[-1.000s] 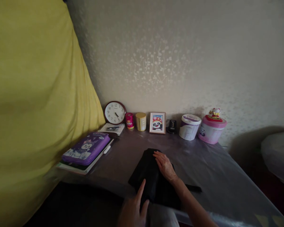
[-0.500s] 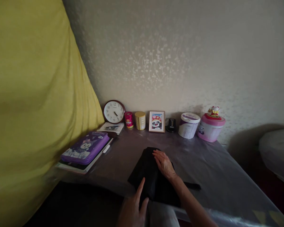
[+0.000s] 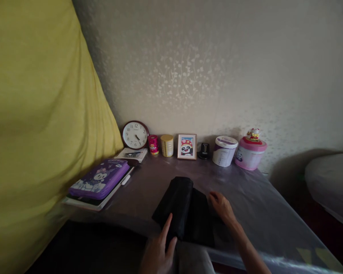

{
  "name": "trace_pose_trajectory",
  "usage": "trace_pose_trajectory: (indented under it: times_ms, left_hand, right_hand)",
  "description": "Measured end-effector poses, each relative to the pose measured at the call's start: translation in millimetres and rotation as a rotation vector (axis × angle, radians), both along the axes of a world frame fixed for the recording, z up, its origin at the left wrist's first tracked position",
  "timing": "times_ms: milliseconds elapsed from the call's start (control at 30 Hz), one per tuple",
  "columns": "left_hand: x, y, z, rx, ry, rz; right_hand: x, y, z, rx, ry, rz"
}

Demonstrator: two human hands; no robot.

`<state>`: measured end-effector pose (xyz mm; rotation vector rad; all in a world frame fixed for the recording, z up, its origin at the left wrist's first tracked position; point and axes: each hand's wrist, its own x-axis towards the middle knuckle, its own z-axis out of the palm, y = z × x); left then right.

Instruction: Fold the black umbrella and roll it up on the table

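Head view: showed a black folded cloth (image 3: 175,201) at the near middle of a table (image 3: 263,224), close to the near edge. Appeared dark throughout, plain, with a faint dull sheen; lost finer detail to shadow. Combined a thick, rounded, roll-like part on the left with a lower, flatter flap (image 3: 200,220) on the right, divided by a deep crease. Ran, along the long axis of the rolled part, from near to far, leaning slightly right at the far end. Pointed a blunt far end toward a picture frame (image 3: 186,147) and the wall (image 3: 185,76); turned one corner out to the left, and a flap corner to the near right.

Placed the left hand (image 3: 160,251) at the near left of the cloth, with index finger and thumb spread apart, fingertip touching the rolled part. Set the right hand (image 3: 222,208) just beside the flap, on the right, with fingers curled together; could not tell of any hold within them. Included at the far side, left to right, a clock (image 3: 135,135), a red tin (image 3: 153,145), a yellow-lidded canister (image 3: 167,146), the frame, a white-and-purple tub (image 3: 224,152) and a pink-lidded tub (image 3: 250,156); at the left, a purple case (image 3: 98,179).
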<state>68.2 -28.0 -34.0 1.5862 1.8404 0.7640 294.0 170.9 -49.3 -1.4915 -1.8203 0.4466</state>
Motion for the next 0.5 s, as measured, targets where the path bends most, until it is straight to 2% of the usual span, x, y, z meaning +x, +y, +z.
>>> trace_pose_trajectory:
  times_ms: [100, 367, 500]
  left_hand:
    - [1, -1, 0.5, 0.028, -0.005, -0.017]
    - [6, -4, 13.2, 0.012, -0.065, 0.048]
    - [6, -4, 10.9, 0.050, -0.086, 0.067]
  right_hand:
    - [5, -4, 1.5, -0.092, 0.081, -0.001]
    - [-1, -17, 9.3, -0.331, 0.260, 0.062]
    - [-5, -23, 16.1, -0.422, 0.300, 0.079]
